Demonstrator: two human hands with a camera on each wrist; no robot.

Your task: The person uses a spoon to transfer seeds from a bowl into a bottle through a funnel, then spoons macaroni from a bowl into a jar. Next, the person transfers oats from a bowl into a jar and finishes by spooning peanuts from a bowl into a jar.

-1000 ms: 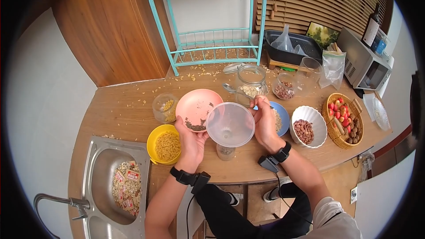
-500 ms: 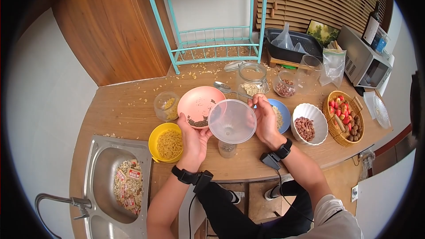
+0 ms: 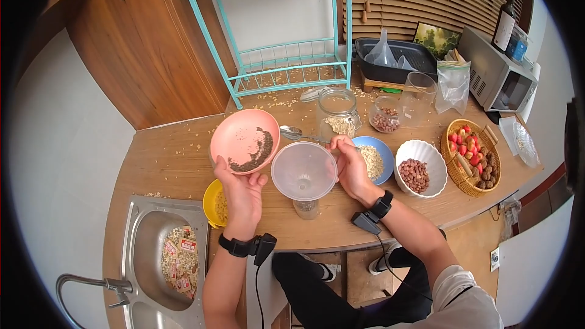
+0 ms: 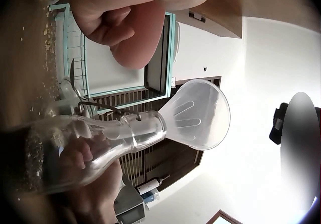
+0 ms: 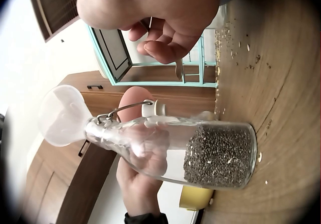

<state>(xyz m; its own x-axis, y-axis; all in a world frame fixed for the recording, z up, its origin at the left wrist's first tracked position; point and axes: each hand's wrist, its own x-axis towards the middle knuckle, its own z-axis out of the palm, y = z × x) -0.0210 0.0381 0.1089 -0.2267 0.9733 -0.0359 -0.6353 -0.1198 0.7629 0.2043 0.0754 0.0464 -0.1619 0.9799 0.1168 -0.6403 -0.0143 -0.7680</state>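
Note:
My left hand (image 3: pixel 242 198) holds a pink bowl (image 3: pixel 234 131) with small dark seeds along one side, left of the funnel. In my right hand (image 3: pixel 355 170) is a metal spoon (image 3: pixel 291 133), its handle gripped by curled fingers and its bowl pointing left. Between the hands, a translucent plastic funnel (image 3: pixel 304 170) sits in the mouth of a clear glass swing-top bottle (image 5: pixel 220 154). The right wrist view shows dark seeds filling the bottle's lower part. The bottle stands upright on the wooden counter (image 3: pixel 286 231).
Left are a yellow bowl (image 3: pixel 213 207) of pasta and a steel sink (image 3: pixel 146 225) holding flakes and packets. Behind stands a glass jar (image 3: pixel 332 103) of oats. Rightward are a blue plate (image 3: pixel 384 167), a white bowl (image 3: pixel 439 183) of nuts and a wicker basket (image 3: pixel 481 189).
My left hand has carried the pink bowl left, away from the funnel, now partly covering the yellow bowl. My right hand keeps the spoon near the funnel's right side. The head view has shifted slightly.

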